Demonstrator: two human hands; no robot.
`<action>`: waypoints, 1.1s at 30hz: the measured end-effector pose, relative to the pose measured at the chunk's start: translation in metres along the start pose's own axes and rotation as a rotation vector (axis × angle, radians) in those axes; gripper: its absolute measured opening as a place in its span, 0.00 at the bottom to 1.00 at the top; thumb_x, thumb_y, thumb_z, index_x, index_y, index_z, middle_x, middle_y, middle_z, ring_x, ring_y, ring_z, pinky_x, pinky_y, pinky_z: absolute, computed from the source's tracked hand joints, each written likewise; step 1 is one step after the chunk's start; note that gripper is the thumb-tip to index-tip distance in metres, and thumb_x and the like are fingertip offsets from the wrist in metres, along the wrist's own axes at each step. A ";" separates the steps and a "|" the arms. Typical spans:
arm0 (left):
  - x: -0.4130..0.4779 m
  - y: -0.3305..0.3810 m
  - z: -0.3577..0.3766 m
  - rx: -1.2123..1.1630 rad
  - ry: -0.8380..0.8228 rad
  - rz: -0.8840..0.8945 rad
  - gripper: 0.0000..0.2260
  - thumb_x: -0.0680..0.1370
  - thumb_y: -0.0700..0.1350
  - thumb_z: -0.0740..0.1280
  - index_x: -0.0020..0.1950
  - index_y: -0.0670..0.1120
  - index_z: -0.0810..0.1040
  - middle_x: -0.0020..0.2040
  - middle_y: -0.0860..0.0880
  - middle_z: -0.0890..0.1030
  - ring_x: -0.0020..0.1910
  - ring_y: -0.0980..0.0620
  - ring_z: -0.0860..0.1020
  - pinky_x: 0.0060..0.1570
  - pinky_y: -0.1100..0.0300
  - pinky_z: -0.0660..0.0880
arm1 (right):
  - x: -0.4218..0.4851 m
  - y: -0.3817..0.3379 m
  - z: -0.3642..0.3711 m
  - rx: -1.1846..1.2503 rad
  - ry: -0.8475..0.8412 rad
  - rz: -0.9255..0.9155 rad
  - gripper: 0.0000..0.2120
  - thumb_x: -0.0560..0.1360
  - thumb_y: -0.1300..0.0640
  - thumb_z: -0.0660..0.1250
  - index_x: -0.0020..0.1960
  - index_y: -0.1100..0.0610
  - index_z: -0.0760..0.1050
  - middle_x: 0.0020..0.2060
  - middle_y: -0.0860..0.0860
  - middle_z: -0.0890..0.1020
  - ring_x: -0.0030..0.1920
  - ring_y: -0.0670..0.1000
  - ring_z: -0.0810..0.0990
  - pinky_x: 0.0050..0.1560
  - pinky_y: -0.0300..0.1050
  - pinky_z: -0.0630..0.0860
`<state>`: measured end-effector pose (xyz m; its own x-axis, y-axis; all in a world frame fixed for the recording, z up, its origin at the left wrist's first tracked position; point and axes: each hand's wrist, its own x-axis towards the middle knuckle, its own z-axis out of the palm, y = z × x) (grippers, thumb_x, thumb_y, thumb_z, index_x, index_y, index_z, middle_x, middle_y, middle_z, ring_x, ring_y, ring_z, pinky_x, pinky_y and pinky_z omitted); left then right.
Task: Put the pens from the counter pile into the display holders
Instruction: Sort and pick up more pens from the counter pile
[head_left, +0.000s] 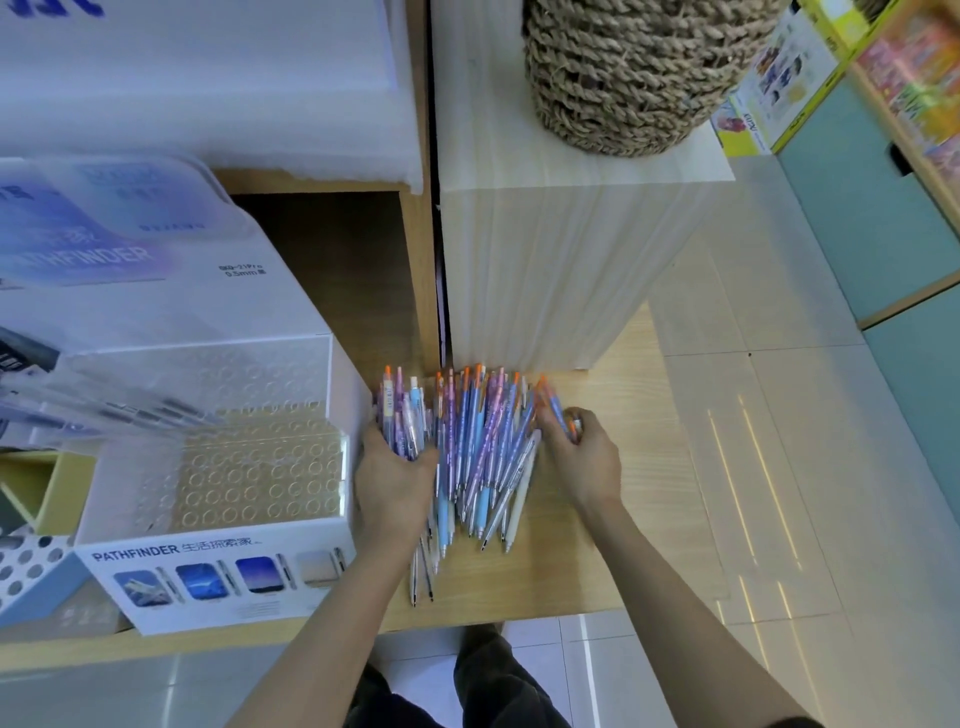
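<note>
A pile of blue, purple and white pens (480, 447) with orange caps lies on the wooden counter (582, 566), tips toward me. My left hand (392, 480) grips a bundle of pens at the pile's left side. My right hand (584, 457) is at the pile's right edge, fingers curled round a few pens. To the left stands the clear display holder (249, 467) with rows of round holes, most of them without pens; a few dark pens lean in its far left rows.
A white PATHFINDER display box (218, 577) fronts the holder. A pale wooden block (561, 260) with a woven basket (634, 73) on top stands right behind the pile. Another holed holder (26, 566) sits at far left. Tiled floor lies to the right.
</note>
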<state>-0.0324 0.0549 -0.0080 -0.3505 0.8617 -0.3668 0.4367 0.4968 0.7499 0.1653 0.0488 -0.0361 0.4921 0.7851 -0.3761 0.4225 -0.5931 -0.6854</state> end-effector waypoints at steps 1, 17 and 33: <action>-0.001 0.001 0.002 -0.006 0.013 -0.026 0.19 0.73 0.48 0.70 0.62 0.47 0.70 0.48 0.49 0.80 0.45 0.45 0.79 0.48 0.49 0.78 | 0.002 -0.005 0.003 -0.007 -0.048 -0.007 0.21 0.73 0.36 0.64 0.51 0.53 0.73 0.37 0.50 0.80 0.38 0.52 0.78 0.35 0.46 0.69; -0.002 0.005 0.008 -0.132 0.035 -0.060 0.23 0.75 0.45 0.72 0.67 0.43 0.68 0.57 0.46 0.79 0.54 0.45 0.78 0.48 0.59 0.70 | -0.012 -0.045 0.051 0.213 -0.212 0.095 0.19 0.72 0.49 0.73 0.51 0.56 0.66 0.39 0.48 0.77 0.37 0.45 0.77 0.30 0.39 0.69; -0.014 -0.002 -0.006 -0.080 0.014 0.073 0.15 0.73 0.49 0.72 0.53 0.57 0.69 0.42 0.64 0.74 0.39 0.69 0.72 0.36 0.72 0.64 | -0.019 0.007 0.013 -0.416 0.068 -0.105 0.08 0.80 0.58 0.57 0.57 0.60 0.70 0.47 0.57 0.73 0.43 0.60 0.74 0.36 0.48 0.69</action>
<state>-0.0335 0.0406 -0.0011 -0.3323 0.8935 -0.3022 0.3944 0.4227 0.8160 0.1488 0.0321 -0.0419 0.4731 0.8398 -0.2662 0.7369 -0.5429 -0.4028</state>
